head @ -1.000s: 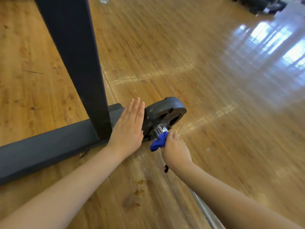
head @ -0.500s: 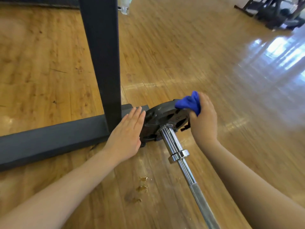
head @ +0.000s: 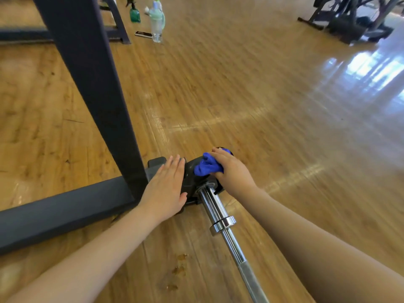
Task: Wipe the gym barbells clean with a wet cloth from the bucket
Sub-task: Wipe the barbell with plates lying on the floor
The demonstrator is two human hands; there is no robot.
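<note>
**Blue cloth pressed to the plate at the barbell's end**

One barbell (head: 220, 217) lay on the wooden floor (head: 262, 95), its chrome sleeve running from the lower edge of the view up to a single black weight plate (head: 192, 178) at its far end. One chrome collar ring sat on the sleeve, a little below the plate.

Two bare hands were at work. The left hand (head: 166, 189) lay flat against the left side of the plate, its fingers straight and together, gripping nothing. The right hand (head: 231, 171) was on top of the plate, its fingers curled round one bunched blue cloth (head: 206, 167) and holding it against the plate's upper face. The cloth showed to the left of the knuckles, between the two hands.

Just left of the plate stood one dark metal frame (head: 91, 88), with one slanted upright rising out of a floor rail that ran away to the lower left. The left hand's heel was close beside the rail's end.

Far off on the floor stood two bottles: one green spray bottle (head: 134, 13) and one clear drinking bottle (head: 157, 22) with a pale green lid. One phone (head: 143, 34) lay flat beside them. Dark gym equipment (head: 349, 20) stood at the far right. A few brown stains (head: 178, 270) marked the boards between the forearms.
</note>
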